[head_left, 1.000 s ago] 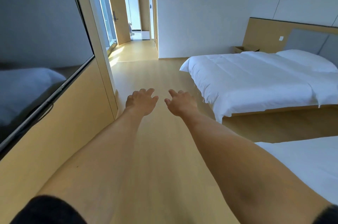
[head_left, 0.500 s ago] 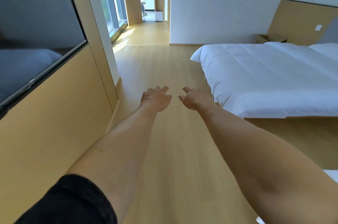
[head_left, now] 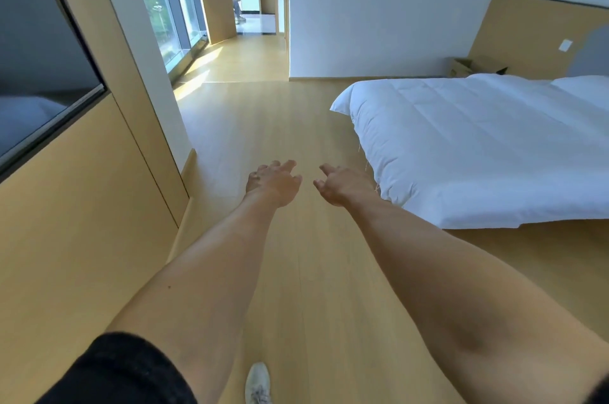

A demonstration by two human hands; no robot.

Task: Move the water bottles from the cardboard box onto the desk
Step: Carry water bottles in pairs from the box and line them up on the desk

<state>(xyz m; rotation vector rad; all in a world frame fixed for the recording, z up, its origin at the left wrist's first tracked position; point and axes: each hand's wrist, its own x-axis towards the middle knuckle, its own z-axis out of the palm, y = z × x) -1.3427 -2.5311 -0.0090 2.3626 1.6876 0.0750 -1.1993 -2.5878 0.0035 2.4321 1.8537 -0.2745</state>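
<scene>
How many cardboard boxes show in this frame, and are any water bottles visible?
1. An open cardboard box sits at the far wall beside the headboard, behind the bed. No bottles show; its inside is hidden. Both the left hand and right hand are empty.

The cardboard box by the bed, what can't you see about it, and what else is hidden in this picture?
- Cardboard box, head view: small and far off, its lower part behind the bed. Whether bottles are inside cannot be told.
- Desk: none can be made out.
- Left hand and right hand: seen from the back, palms hidden; neither holds anything.
- Shoe: cut off by the bottom edge.
- Person in the far doorway: too small, mostly hidden by the door.
</scene>
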